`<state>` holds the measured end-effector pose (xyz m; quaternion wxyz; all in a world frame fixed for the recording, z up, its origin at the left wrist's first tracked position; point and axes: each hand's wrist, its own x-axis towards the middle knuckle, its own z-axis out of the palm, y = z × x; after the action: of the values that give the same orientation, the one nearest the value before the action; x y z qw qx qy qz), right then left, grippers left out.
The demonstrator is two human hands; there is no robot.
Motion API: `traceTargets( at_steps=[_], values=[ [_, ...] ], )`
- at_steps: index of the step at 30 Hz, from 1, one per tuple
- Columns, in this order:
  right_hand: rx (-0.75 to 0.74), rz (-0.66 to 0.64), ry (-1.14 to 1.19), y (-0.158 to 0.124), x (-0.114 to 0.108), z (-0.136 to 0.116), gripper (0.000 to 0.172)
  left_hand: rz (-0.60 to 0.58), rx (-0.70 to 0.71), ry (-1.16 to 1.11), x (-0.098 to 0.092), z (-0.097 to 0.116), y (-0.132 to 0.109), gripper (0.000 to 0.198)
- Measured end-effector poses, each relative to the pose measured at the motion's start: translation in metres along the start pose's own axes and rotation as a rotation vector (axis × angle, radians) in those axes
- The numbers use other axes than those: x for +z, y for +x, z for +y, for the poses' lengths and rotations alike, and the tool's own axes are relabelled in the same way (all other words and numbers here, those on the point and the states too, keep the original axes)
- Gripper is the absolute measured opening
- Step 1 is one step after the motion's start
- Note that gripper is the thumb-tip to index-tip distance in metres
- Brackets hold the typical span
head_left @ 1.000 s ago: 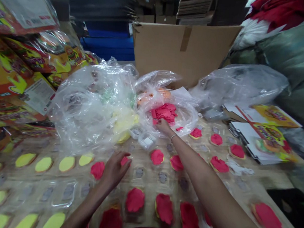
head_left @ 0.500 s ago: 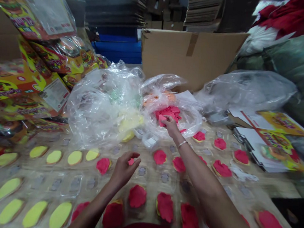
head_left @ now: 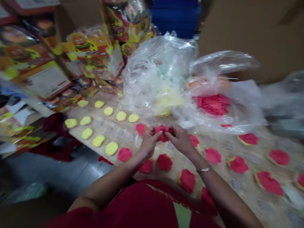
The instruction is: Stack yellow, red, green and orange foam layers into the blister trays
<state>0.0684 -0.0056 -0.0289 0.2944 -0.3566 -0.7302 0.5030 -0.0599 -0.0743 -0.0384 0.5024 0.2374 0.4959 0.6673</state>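
Well, my left fingers (head_left: 155, 137) and right fingers (head_left: 172, 138) pinch the red piece (head_left: 163, 130); pulling too hard could rip it.

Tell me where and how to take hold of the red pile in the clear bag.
Likely best by a ragged layer at its near edge, coming down from the person's side: the red pile is heaped in layers, and the clear bag rises behind it but lies low in front.

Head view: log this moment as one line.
left hand: holds red piece | right hand: holds same piece | red heap: in clear bag, beyond hands | yellow discs: left of hands
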Motion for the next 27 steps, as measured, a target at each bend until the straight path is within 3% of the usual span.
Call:
traceTargets(
  at_steps=[2, 5, 9, 12, 15, 18, 22, 25, 27],
  values=[
    [-0.028, -0.032, -0.136, -0.008, 0.014, -0.006, 0.017, 0.002, 0.012, 0.024, -0.013, 0.0, -0.017, 0.035],
    [0.007, -0.188, -0.026, -0.024, 0.036, -0.012, 0.022, 0.059, 0.021, 0.057, -0.04, 0.003, -0.038, 0.034],
    [0.01, -0.343, 0.097, -0.04, 0.05, -0.014, 0.027, 0.262, -0.004, 0.186, -0.108, 0.029, -0.057, 0.038],
    [0.017, -0.315, 0.056, -0.041, 0.046, -0.009, 0.025, 0.389, -0.015, 0.407, -0.166, 0.053, -0.059, 0.04],
    [0.043, -0.279, 0.036, -0.038, 0.039, -0.004, 0.024, 0.405, -0.041, 0.55, -0.203, 0.059, -0.052, 0.035],
    [0.036, -0.277, 0.019, -0.039, 0.035, -0.002, 0.023, 0.428, -0.019, 0.745, -0.212, 0.052, -0.047, 0.023],
    [0.026, -0.25, 0.004, -0.041, 0.023, 0.001, 0.022, 0.437, 0.089, 0.99, -0.209, 0.044, -0.045, 0.011],
    [0.004, -0.147, -0.052, -0.03, -0.001, 0.014, 0.022, 0.42, 0.212, 1.165, -0.21, 0.041, -0.048, 0.022],
    [-0.037, 0.005, -0.173, -0.013, -0.029, 0.029, 0.02, 0.446, 0.341, 1.422, -0.217, 0.038, -0.05, 0.027]
  ],
)
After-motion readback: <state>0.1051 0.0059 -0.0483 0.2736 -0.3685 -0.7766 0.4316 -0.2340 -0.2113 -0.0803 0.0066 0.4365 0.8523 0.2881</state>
